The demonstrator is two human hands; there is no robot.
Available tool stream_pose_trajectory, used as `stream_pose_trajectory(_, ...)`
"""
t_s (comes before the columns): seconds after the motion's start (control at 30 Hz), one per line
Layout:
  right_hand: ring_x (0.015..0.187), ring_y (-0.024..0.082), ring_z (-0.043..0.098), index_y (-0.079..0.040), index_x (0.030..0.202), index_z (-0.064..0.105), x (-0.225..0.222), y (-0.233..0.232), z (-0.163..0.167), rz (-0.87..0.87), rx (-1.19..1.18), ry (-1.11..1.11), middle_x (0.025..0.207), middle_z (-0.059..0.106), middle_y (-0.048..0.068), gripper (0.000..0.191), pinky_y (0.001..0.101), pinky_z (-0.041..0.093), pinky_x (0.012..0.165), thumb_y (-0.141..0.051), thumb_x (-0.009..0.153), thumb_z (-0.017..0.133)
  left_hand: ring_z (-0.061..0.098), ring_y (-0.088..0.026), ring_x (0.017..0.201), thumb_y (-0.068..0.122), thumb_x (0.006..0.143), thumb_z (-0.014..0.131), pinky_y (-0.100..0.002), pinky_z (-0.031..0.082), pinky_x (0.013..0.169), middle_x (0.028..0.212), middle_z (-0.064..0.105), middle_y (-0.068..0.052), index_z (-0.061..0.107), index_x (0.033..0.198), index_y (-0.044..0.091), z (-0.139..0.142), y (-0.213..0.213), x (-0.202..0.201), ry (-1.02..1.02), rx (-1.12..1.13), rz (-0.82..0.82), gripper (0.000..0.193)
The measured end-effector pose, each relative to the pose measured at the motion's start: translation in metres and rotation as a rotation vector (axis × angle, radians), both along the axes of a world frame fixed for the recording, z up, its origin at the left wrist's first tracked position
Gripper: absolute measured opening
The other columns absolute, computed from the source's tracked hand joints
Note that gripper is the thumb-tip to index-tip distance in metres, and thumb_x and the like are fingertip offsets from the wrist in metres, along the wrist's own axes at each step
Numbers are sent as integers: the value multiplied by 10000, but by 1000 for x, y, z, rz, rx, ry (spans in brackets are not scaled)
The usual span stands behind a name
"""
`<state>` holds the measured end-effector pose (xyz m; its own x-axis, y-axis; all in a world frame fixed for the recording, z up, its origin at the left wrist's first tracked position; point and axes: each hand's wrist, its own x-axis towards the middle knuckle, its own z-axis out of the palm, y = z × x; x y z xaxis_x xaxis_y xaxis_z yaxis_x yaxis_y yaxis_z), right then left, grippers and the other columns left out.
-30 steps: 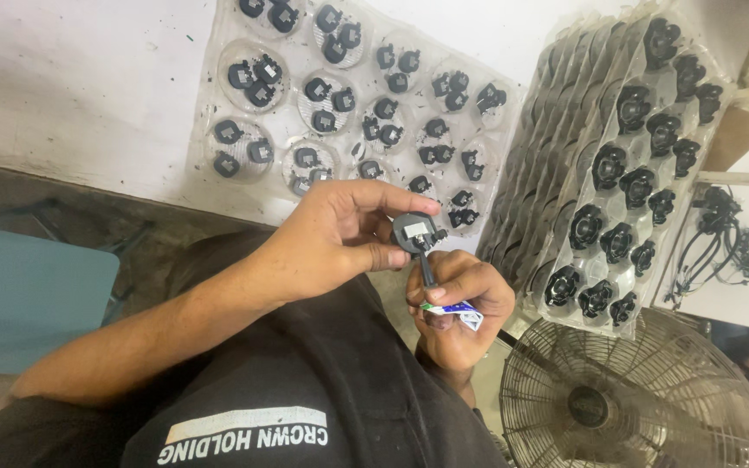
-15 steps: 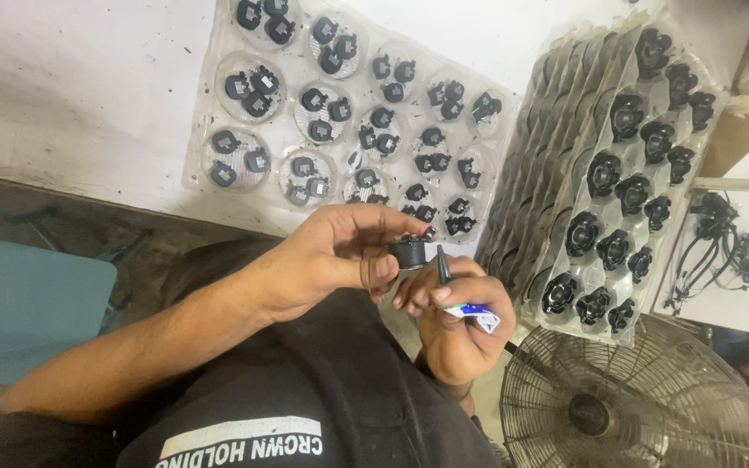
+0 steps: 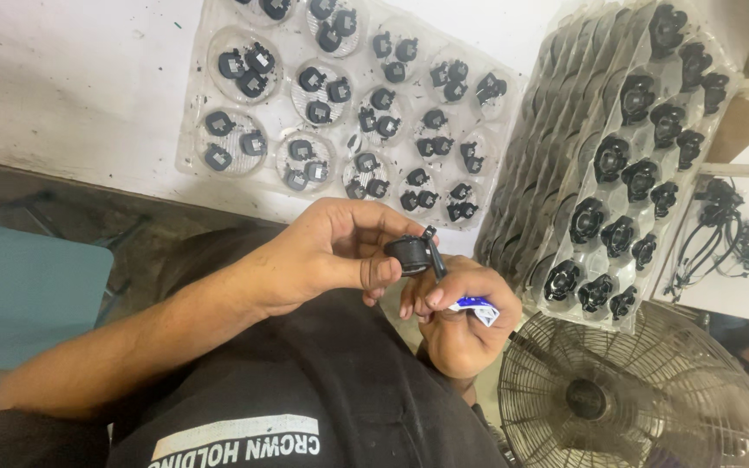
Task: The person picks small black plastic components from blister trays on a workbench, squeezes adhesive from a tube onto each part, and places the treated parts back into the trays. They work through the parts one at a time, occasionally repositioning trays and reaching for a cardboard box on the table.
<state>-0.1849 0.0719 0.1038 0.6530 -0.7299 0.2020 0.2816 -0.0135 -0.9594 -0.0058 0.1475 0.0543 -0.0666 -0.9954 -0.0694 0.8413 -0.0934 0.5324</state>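
Centre of frame: left hand point(image 3: 322, 256) pinches a small round black part point(image 3: 407, 255) between thumb and fingertips, fingers curled around it. The part sits just above the person's lap, below the lower edge of the white table point(image 3: 71, 95).

Right hand point(image 3: 461, 316), just right of and below the part, is clenched around a thin dark tool point(image 3: 433, 251) whose tip rises to touch the part's right side. The same fist also grips a small blue-and-white scrap point(image 3: 477, 308) — it pokes out at the right of the knuckles. What kind of tool it is cannot be told; it is too small.

Upper centre: a clear plastic blister tray point(image 3: 194, 130) lies flat on the table, its round wells each holding two or three small black parts point(image 3: 249, 71).

Upper right: a stack of similar clear trays point(image 3: 522, 173) leans tilted, the top one filled with larger black round pieces point(image 3: 636, 91), one per well.

Far right edge: a bundle of black cables point(image 3: 721, 230) on a white surface.

Lower right: wire grille of a floor fan point(image 3: 635, 399), just under the tilted stack.

Left edge — a teal seat point(image 3: 19, 295), below the table line. The dark shirt point(image 3: 305, 390) fills the bottom of the frame.
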Motion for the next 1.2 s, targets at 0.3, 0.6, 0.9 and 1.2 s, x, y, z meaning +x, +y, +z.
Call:
stream_pose_trajectory(0.3, 550, 150, 543, 15, 977, 616, -4, 5, -1, -42, -31, 59, 772, 592, 115, 182, 275, 508, 526, -134, 1069, 665, 653, -140, 771, 143, 915, 779, -283, 562, 665, 1027, 738, -90, 673, 1291, -48, -4, 1, -5, 72, 21, -17, 435)
stream_pose_trajectory(0.6, 563, 132, 536, 31, 975, 631, -11, 7, -2, -46, 24, 64, 793, 585, 105, 152, 303, 534, 548, -83, 1068, 671, 636, -139, 770, 244, 934, 786, -286, 540, 684, 992, 732, -86, 681, 1315, -46, -7, 1, -7, 141, -6, -57, 491)
stream_pose_trajectory(0.9, 697, 186, 565, 52, 1108, 598, -37, -4, 5, -120, 275, 137, 838, 600, 122, 181, 372, 556, 685, -127, 1094, 622, 692, -112, 881, 105, 869, 796, -299, 604, 758, 1041, 733, -41, 656, 1259, -13, -39, -28, -26, 57, 122, 77, 431)
stream_pose_trajectory(1.2, 749, 201, 546, 51, 1216, 591, -114, -30, 3, -452, 272, 28, 891, 601, 164, 187, 398, 542, 729, -76, 1081, 564, 731, -113, 824, -54, 709, 876, -242, 634, 718, 957, 737, -63, 708, 1122, 28, -143, -176, -34, -727, 307, 216, 454)
